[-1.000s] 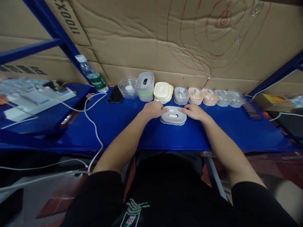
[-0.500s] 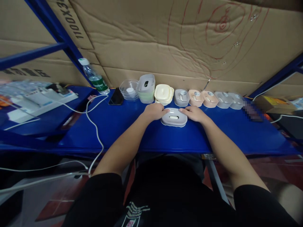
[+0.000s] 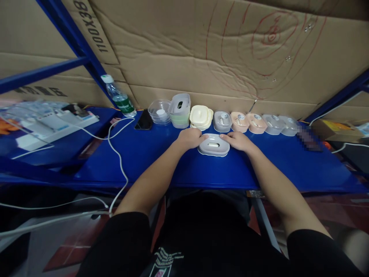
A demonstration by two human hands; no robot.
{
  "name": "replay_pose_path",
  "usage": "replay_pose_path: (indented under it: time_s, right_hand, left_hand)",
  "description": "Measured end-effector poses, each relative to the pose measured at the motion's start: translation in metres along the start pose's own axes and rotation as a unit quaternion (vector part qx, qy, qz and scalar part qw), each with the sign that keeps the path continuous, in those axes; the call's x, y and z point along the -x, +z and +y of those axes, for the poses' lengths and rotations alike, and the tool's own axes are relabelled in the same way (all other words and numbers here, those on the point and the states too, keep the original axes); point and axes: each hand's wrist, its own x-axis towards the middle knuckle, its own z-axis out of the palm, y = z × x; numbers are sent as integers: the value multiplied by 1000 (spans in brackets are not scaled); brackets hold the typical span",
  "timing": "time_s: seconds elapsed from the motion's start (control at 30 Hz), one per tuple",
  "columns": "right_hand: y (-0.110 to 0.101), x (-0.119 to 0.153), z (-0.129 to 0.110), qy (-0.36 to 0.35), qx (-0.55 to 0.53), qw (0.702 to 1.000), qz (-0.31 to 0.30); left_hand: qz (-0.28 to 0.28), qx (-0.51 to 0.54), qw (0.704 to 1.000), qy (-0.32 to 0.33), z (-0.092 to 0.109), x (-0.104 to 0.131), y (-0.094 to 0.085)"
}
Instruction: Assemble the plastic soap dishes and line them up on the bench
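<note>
A grey plastic box with an oval slot in its top rests on the blue table, close to its front edge. My left hand grips its far left corner, thumb on the top rim. On the far right corner, my right hand holds it the same way, fingers curled behind. Something pale shows in the slot. Just beyond are stacked cream lids, a stack of grey and green box parts and nested clear tubs.
A row of lidded boxes, one of them a peach box, runs along the back right. To the left are a phone, a water bottle and a white cable. A cardboard wall closes off the back.
The view has shifted slightly, so everything sits a little lower and further right in it. Both hands keep their hold on the grey box, which stays in place on the table.
</note>
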Motion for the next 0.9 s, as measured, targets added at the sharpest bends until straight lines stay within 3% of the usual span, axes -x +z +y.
replay_pose_path:
  time_s: [0.23, 0.37, 0.73, 0.9]
  right_hand:
    - [5, 1, 3, -42, -73, 995, 60]
    - [7, 2, 2, -77, -105, 990, 50]
    - [6, 1, -2, -58, -77, 994, 43]
    - [4, 2, -3, -64, -77, 995, 26]
  left_hand:
    - [8, 1, 1000, -1, 2, 1, 0]
    - [16, 4, 1000, -2, 4, 2, -1]
    - [11, 11, 1000, -3, 0, -4, 6]
    - [-1, 34, 999, 28, -1, -6, 8]
